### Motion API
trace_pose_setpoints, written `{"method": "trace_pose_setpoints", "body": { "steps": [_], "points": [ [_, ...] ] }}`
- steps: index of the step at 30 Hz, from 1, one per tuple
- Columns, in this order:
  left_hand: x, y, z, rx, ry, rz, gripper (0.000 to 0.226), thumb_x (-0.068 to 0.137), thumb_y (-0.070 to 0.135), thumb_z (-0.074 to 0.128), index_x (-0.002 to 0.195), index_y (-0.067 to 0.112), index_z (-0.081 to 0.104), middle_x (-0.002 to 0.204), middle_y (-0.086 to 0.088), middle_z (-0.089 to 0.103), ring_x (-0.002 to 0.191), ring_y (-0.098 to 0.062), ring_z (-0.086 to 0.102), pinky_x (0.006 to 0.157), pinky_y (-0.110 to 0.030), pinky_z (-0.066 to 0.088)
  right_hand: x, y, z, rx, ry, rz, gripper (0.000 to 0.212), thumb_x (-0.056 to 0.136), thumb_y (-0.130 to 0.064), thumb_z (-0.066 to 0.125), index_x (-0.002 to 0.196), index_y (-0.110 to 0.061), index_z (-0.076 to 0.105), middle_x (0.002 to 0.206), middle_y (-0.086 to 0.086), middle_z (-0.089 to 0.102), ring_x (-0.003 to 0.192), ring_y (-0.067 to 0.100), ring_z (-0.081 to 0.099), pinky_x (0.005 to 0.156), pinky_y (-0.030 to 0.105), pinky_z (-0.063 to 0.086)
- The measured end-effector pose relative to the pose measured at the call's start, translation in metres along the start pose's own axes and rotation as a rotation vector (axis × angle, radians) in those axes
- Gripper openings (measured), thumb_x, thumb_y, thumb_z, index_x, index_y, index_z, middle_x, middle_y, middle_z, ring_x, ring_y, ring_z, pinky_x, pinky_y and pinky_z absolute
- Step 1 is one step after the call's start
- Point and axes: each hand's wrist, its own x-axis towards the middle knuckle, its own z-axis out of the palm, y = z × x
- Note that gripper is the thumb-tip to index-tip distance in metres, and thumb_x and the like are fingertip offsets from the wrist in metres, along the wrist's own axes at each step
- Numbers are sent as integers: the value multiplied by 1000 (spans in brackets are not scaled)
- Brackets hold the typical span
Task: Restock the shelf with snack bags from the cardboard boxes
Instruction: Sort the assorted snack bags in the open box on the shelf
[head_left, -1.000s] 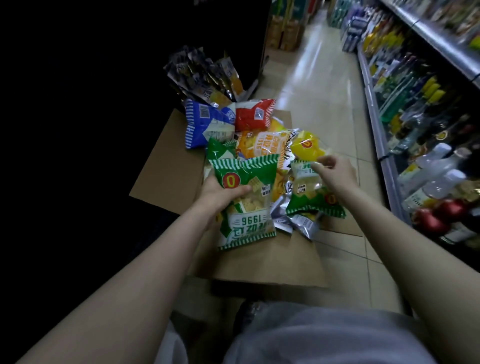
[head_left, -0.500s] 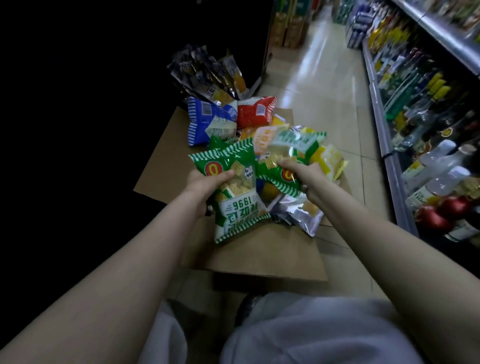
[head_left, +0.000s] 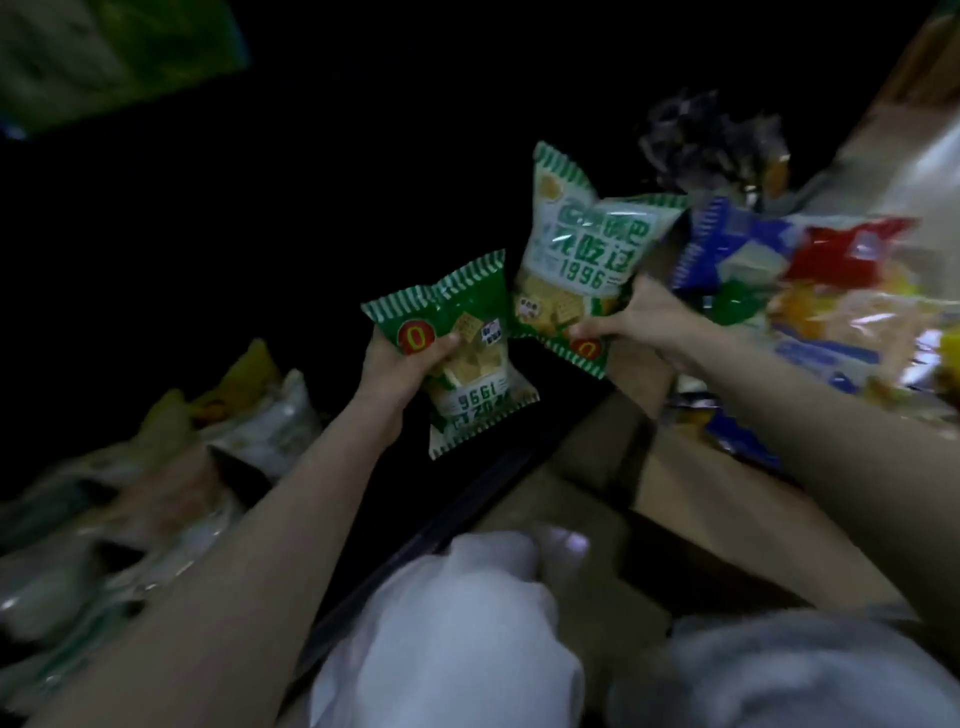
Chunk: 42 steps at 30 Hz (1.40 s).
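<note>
The head view looks down at two bare arms raised over a dark shelf bay. The left hand (head_left: 400, 364) grips a green bag (head_left: 462, 358) near its top seam, thumb across the front, fingers curled behind; the bag hangs with its long axis roughly vertical, print upside down. The right hand (head_left: 631, 322) pinches a second green bag (head_left: 582, 260) by its lower edge, so that it stands up and tilts left, its long axis leaning toward the dark bay. The two bags nearly touch at their near corners. The cardboard box (head_left: 691, 493) lies under the right forearm, with a heap of mixed bags (head_left: 810, 291) on it to the right, blurred. Shelved bags (head_left: 249, 421) stand in a row at lower left, also blurred. The shelf lies left and ahead of both hands, so the left hand looks nearer to it. The open room appears to be the dark gap above and behind the shelved row; its edges cannot be made out. The likely next move is to carry both bags leftward into that gap.
</note>
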Motion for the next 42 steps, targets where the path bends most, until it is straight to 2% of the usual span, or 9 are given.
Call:
{"method": "trace_pose_setpoints", "body": {
  "steps": [3,7,13,17,20,25,32,37,42],
  "points": [
    [-2,-42,-58,63,135,-69,58,78,12,73,129,7,47,120,-4,58,106,-16,55,87,-31,47,24,-9,77,-139,-166,-33,99,67,-14,82,145,-15,21,137,-7,39,132,11,32,106,22,25],
    [8,-93,-117,107,284,-291,58,76,17,75,126,2,49,122,-14,59,113,-30,56,92,-48,49,52,15,160,-431,-360,-28,113,63,-22,86,149,-18,13,149,2,30,137,21,29,111,32,29],
    [37,-131,-138,192,211,-360,66,76,13,75,131,-2,41,128,-18,54,120,-34,50,92,-41,46,57,47,218,-707,-627,-89,104,70,-21,81,148,-20,12,155,0,16,143,20,17,116,37,20],
    [36,-130,-133,370,308,-256,79,77,16,75,135,-5,26,140,-24,34,126,-38,40,90,-38,42,57,51,241,-717,-554,-50,103,68,-17,82,147,-16,17,151,3,26,138,22,28,111,34,30],
    [25,-121,-143,671,364,-127,88,79,20,74,145,6,17,148,-25,17,133,-42,27,101,-51,37,59,48,253,-570,-530,-9,111,64,-19,85,148,-15,13,148,4,30,136,22,33,110,35,34],
    [14,-130,-162,1409,-108,-178,70,92,22,56,148,20,14,151,-10,23,141,-33,12,113,-46,14,44,36,266,-420,-441,-25,109,64,-28,85,148,-19,15,142,1,42,131,19,40,105,33,39],
    [2,-143,-162,1446,-122,-193,84,88,50,55,148,17,6,144,-10,34,135,-32,28,113,-47,17,13,24,253,-380,-510,-38,78,71,-12,80,137,-19,38,140,0,46,131,17,41,105,28,36],
    [8,-154,-153,1481,-8,-97,68,93,19,50,147,15,10,141,-10,32,132,-28,30,111,-41,18,-1,19,263,-217,-589,2,72,70,-10,79,131,-23,43,135,-3,51,127,15,46,105,33,41],
    [13,-154,-170,1511,2,21,76,85,4,52,146,16,10,149,-10,20,136,-28,21,112,-37,13,-1,34,292,-181,-624,59,75,66,-12,83,129,-20,43,131,-2,52,124,15,47,104,37,42]
  ]
}}
